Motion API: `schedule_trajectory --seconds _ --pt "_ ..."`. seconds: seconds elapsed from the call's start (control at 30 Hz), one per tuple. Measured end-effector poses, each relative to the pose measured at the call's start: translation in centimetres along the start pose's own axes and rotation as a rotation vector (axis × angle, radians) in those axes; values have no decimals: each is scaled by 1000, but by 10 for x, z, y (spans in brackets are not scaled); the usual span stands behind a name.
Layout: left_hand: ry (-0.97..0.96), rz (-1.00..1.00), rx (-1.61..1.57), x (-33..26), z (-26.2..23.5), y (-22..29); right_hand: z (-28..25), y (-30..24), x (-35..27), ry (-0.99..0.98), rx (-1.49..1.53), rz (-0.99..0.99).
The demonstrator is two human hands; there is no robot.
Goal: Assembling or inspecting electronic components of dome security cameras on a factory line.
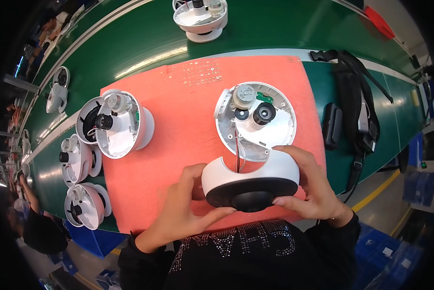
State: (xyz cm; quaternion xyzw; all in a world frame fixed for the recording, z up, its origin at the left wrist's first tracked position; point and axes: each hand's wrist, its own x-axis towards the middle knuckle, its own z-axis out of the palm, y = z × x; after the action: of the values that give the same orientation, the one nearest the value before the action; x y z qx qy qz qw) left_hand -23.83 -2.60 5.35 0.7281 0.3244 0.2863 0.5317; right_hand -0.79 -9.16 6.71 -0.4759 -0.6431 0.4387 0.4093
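Note:
Between my two hands is a white camera housing cover with a black front and a round black dome, tilted toward me. My left hand grips its left side, thumb along the lower edge. At its right side, my right hand holds it with the thumb on the black front. Thin wires run from the cover to an open white camera body just beyond it on the mat. That body shows a black lens, a round grey motor and a small green circuit board. The fingers behind the cover are partly hidden.
An orange-pink mat covers the green bench, with rows of small screws at its far side. An open camera unit stands at the mat's left; several more line the bench. A black strap bag and black case lie right.

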Motion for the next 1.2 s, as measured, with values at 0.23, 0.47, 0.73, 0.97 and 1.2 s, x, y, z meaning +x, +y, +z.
schedule_trajectory --seconds 0.23,0.47,0.73,0.97,1.2 --pt "-59 -111 -245 5 -2 3 2 6 0 -85 236 41" --pt "-26 -138 -184 16 3 18 6 11 -2 79 165 5" --pt "12 -152 -252 25 14 31 9 12 1 199 117 -65" --pt "9 -230 -304 28 19 30 14 6 7 335 431 -45" --pt "-120 -452 -520 40 8 47 3 -2 6 326 520 102"
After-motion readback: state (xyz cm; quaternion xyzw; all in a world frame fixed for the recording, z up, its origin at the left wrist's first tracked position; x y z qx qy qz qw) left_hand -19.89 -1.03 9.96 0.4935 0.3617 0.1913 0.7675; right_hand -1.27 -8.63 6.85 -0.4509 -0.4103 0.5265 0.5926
